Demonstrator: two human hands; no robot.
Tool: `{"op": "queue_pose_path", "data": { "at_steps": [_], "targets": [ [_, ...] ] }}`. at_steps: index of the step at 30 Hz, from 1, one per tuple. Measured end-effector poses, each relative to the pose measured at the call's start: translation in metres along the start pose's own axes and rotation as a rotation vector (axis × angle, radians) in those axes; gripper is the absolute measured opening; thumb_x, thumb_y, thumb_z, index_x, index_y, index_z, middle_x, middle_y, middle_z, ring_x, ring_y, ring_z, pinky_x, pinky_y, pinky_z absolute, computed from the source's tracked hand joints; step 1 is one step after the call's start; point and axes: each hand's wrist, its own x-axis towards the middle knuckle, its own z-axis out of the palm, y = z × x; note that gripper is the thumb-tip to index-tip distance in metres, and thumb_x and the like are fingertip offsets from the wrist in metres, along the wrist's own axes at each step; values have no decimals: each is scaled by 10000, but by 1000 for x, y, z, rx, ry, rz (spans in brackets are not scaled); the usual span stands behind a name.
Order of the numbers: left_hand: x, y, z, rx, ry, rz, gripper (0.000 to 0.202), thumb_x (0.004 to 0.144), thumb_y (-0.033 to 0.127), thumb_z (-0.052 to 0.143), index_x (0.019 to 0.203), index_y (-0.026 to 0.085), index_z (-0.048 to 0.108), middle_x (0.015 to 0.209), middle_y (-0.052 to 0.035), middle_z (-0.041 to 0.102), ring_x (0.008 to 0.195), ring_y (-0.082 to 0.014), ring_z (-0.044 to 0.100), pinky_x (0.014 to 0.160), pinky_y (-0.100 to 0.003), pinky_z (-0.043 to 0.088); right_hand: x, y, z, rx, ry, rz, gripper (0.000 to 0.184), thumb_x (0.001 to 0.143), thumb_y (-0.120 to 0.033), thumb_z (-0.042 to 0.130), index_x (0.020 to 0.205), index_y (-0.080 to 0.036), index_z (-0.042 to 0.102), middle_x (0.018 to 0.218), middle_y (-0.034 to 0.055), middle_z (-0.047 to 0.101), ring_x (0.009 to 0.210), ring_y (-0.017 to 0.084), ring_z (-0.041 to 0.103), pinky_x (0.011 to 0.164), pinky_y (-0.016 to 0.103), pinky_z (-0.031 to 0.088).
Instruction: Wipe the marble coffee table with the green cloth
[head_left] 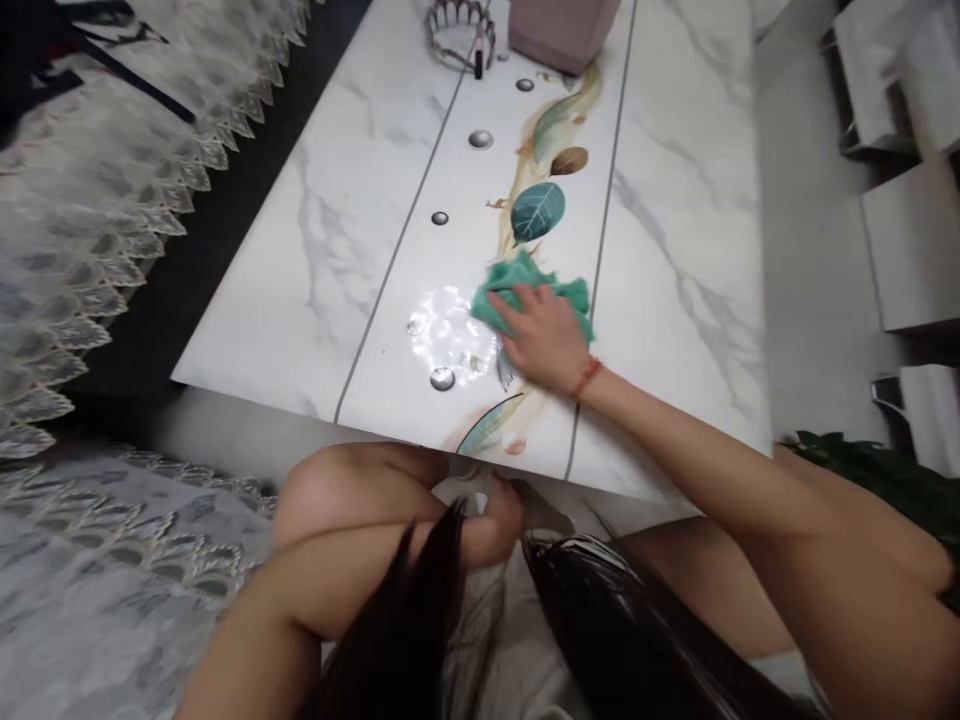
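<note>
well, from my remote seat everything hangs on how the right hand meets the green cloth: the cloth is on the counter, just right of the frame's centre, partly under the fingers and bunched out past them toward the top of the frame. crumpled as it is, its longer side runs roughly left to right, so i read it as lying across the right forearm, which comes in from the lower right and points up and left. i see that hand laid on top with fingers and thumb loosely spread; it looks to me like pressing rather than clenching.

the left hand is the farther one, at lower centre, beyond the counter's near edge and well apart from the cloth. its fingers curl by a pale thing, but the blur won't let me tell whether they are closed on it. so i judge the right to be the nearer hand, already touching, with the printed teal leaf just above the cloth.
</note>
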Motion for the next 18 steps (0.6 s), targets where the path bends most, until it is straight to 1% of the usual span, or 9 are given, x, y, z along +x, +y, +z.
{"op": "queue_pose_path", "data": {
  "at_steps": [2,4,5,6,8,10,13,15,18],
  "targets": [
    [-2,5,-5,49,-77,78,413,1100,57,678,1412,-76,913,1427,-354,865,1433,-442,837,1387,-557,583,-55,66,2,-34,63,258,652,1127,-367,674,1760,-257,788,1664,267,736,1408,450,720,1087,641,674],
    [-2,7,-12,81,-122,124,464,1121,50,616,1473,-77,891,1449,-363,855,1446,-446,834,1416,-566,553,-109,125,4,11,226,500,595,1109,-513,629,1549,-258,937,1451,277,815,1313,450,775,1029,642,668],
    [0,7,-15,91,-137,138,468,1123,53,616,1481,-68,891,1458,-361,854,1452,-446,831,1421,-564,543,-133,149,6,75,332,636,596,1079,-597,605,1392,-280,1001,1290,255,846,1255,451,801,1000,625,649],
    [2,7,-18,98,-148,147,463,1122,58,622,1476,-62,896,1458,-358,855,1451,-444,830,1420,-559,539,-155,168,8,155,434,773,606,1034,-672,582,1221,-316,1035,1111,228,848,1192,456,824,965,616,618],
    [7,6,-20,109,-158,144,457,1122,61,620,1462,-64,899,1451,-363,853,1441,-439,832,1399,-556,548,-191,189,14,294,553,1013,557,914,-745,572,959,-412,1018,807,186,765,1068,475,850,898,640,538],
    [12,4,-18,118,-162,116,469,1113,50,606,1461,-79,892,1447,-378,843,1438,-444,831,1363,-566,575,-214,190,23,339,570,1147,454,810,-759,603,869,-508,977,737,186,732,1062,507,851,872,684,476],
    [15,1,-10,120,-172,72,520,1089,12,565,1496,-89,873,1483,-396,817,1486,-455,811,1363,-583,579,-222,172,36,194,625,1157,338,711,-702,713,858,-548,975,1029,261,839,1278,538,817,911,730,439],
    [14,-1,-5,108,-182,52,539,1091,-5,534,1501,-80,876,1507,-384,816,1528,-445,800,1412,-566,551,-212,155,42,122,644,1062,329,701,-663,753,887,-546,997,1154,258,855,1320,552,798,884,714,447],
    [11,-2,1,83,-175,21,567,1118,-17,492,1558,-78,844,1603,-359,778,1639,-428,746,1482,-536,505,-179,120,44,176,580,764,452,821,-652,687,1119,-602,1022,1090,198,829,1146,555,812,767,633,495]
  ]
}}
